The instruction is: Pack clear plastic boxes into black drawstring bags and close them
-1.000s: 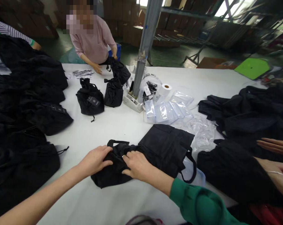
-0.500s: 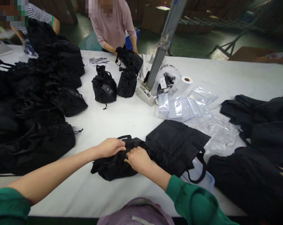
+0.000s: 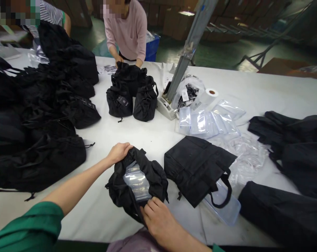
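Observation:
A black drawstring bag point(image 3: 157, 171) stands on the table before me with its mouth spread wide. Inside it lies clear plastic point(image 3: 137, 182), shiny and folded or stacked. My left hand point(image 3: 120, 152) pinches the bag's far left rim. At the near right rim, my right hand point(image 3: 157, 215) has its fingers closed on the fabric. Just right of this bag, another black bag point(image 3: 192, 161) lies on its side, its handle loop towards me. A clear plastic pouch point(image 3: 228, 204) sticks out from under it.
Black bags point(image 3: 43, 140) are heaped at left. Several filled bags point(image 3: 145, 101) stand before a co-worker point(image 3: 128, 31) across the table. A slanted metal post point(image 3: 184, 59), tape dispenser point(image 3: 166, 106), label roll point(image 3: 211, 93) and clear pouches point(image 3: 203, 122) are ahead. Black fabric point(image 3: 287, 210) lies right.
My hands have moved apart, and the bunched bag between them is now pulled wide, showing clear plastic inside. Across the table, the co-worker's bag has come down behind the two others.

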`<state>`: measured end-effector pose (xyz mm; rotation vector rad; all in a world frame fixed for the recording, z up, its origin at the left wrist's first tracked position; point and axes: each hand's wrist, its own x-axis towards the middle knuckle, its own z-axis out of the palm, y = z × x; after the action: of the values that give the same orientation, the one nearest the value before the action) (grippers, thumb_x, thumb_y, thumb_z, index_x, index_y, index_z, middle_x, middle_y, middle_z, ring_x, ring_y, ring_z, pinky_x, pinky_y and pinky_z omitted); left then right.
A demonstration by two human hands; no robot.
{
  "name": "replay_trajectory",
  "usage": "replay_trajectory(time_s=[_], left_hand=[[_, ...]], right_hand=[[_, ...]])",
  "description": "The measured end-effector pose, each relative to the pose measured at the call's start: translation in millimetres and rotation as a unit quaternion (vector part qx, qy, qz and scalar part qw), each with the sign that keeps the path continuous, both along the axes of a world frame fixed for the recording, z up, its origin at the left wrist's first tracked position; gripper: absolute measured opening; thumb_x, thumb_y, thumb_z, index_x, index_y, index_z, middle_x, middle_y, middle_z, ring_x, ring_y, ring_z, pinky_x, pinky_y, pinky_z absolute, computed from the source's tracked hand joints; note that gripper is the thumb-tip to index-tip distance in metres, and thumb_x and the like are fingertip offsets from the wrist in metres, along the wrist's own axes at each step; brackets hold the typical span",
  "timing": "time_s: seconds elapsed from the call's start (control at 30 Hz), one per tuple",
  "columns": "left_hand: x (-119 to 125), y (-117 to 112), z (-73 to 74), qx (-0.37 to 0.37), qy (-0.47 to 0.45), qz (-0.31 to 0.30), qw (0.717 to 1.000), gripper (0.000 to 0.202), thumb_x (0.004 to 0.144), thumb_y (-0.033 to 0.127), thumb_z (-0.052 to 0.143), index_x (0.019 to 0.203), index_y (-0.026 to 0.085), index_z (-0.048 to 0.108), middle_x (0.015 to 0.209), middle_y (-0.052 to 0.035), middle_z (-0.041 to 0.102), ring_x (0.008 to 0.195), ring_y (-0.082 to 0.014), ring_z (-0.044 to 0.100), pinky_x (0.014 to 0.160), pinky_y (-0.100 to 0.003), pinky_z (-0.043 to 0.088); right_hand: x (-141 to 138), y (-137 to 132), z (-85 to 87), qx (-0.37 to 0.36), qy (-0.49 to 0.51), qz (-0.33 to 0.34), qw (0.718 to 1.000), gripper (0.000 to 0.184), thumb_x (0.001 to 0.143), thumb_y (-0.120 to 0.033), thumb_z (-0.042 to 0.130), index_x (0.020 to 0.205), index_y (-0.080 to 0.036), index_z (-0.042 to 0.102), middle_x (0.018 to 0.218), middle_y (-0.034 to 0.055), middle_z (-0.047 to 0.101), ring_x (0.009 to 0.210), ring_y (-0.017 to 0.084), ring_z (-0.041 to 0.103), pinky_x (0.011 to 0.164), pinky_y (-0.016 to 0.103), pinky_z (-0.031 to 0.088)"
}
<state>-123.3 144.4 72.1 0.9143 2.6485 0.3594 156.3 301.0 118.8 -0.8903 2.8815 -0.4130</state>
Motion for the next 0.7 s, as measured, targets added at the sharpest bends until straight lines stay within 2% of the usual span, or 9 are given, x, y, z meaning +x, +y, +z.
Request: replay_trajectory(time_s=[0.13,0.2,0.27,0.33,0.4,0.47,0.53,0.63,0.7], left_hand=[[12,-3,3.2,-0.020,0.025,-0.007,0.999,0.042,0.099,0.046,0.029,0.090,0.021,0.061,0.078,-0.0062,0.068,0.076,-0.0218,0.065,0.067,-0.026,0.040],[18,-5,6.9,-0.030,0.033,-0.011,0.999,0.040,0.100,0.044,0.029,0.093,0.022,0.062,0.076,-0.0062,0.068,0.075,-0.0224,0.065,0.067,-0.027,0.041],[25,-5,16.8,-0.037,0.037,-0.016,0.998,0.038,0.100,0.043,0.031,0.093,0.021,0.062,0.076,-0.0059,0.068,0.074,-0.0224,0.064,0.067,-0.028,0.042],[34,-4,36.8,-0.036,0.050,-0.022,0.998,0.036,0.099,0.043,0.033,0.094,0.021,0.062,0.085,-0.0072,0.068,0.082,-0.0235,0.063,0.070,-0.030,0.043],[49,-1,65.0,0.016,0.075,-0.045,0.996,0.035,0.099,0.041,0.033,0.099,0.021,0.062,0.099,-0.0091,0.067,0.094,-0.0246,0.060,0.077,-0.032,0.045],[69,3,92.1,0.109,0.054,-0.109,0.987,0.033,0.100,0.037,0.033,0.103,0.021,0.061,0.106,-0.0083,0.065,0.100,-0.0223,0.058,0.086,-0.032,0.044],[92,5,106.4,0.153,-0.028,-0.182,0.971,0.029,0.100,0.031,0.034,0.103,0.020,0.061,0.100,-0.0060,0.067,0.095,-0.0191,0.062,0.087,-0.029,0.046],[125,-5,95.9,0.004,-0.111,-0.208,0.972,0.024,0.095,0.021,0.040,0.102,0.017,0.062,0.093,-0.0097,0.070,0.087,-0.0239,0.067,0.078,-0.033,0.052],[146,-18,78.7,-0.109,-0.113,-0.213,0.965,0.021,0.088,0.016,0.046,0.095,0.012,0.066,0.087,-0.0158,0.070,0.081,-0.0312,0.069,0.071,-0.040,0.055]], right_hand=[[22,-1,-11.9,-0.015,-0.014,0.001,1.000,0.023,0.090,-0.020,0.057,0.111,-0.011,0.060,0.090,0.0078,0.062,0.085,0.022,0.052,0.083,0.038,0.043],[36,-1,-17.4,-0.028,-0.037,-0.025,0.999,0.037,0.087,-0.034,0.063,0.114,-0.009,0.059,0.095,0.0105,0.063,0.093,0.026,0.053,0.089,0.040,0.044],[45,6,-13.1,-0.048,-0.081,-0.055,0.994,0.058,0.081,-0.049,0.068,0.120,-0.007,0.057,0.102,0.0133,0.063,0.100,0.029,0.053,0.095,0.043,0.043],[41,17,2.2,-0.097,-0.150,-0.083,0.980,0.056,0.084,-0.052,0.063,0.122,-0.011,0.057,0.108,0.0125,0.063,0.101,0.028,0.055,0.095,0.041,0.044],[22,27,21.4,-0.168,-0.219,-0.117,0.954,0.038,0.096,-0.042,0.043,0.120,-0.016,0.058,0.106,0.0084,0.065,0.095,0.022,0.059,0.088,0.034,0.047],[-10,27,32.9,-0.208,-0.267,-0.153,0.929,0.039,0.101,-0.027,0.025,0.114,-0.017,0.061,0.101,0.0059,0.067,0.086,0.017,0.060,0.081,0.028,0.048],[-45,16,29.3,-0.169,-0.301,-0.168,0.923,0.038,0.099,-0.020,0.026,0.106,-0.015,0.063,0.097,0.0071,0.068,0.083,0.016,0.061,0.079,0.028,0.048],[-85,-12,-0.9,-0.061,-0.340,-0.177,0.922,0.025,0.088,-0.017,0.048,0.107,-0.010,0.063,0.107,0.0145,0.066,0.094,0.021,0.061,0.084,0.032,0.047],[-101,-25,-26.6,-0.031,-0.345,-0.193,0.918,0.036,0.082,-0.018,0.058,0.116,-0.009,0.059,0.117,0.0186,0.062,0.103,0.025,0.060,0.088,0.036,0.047]])
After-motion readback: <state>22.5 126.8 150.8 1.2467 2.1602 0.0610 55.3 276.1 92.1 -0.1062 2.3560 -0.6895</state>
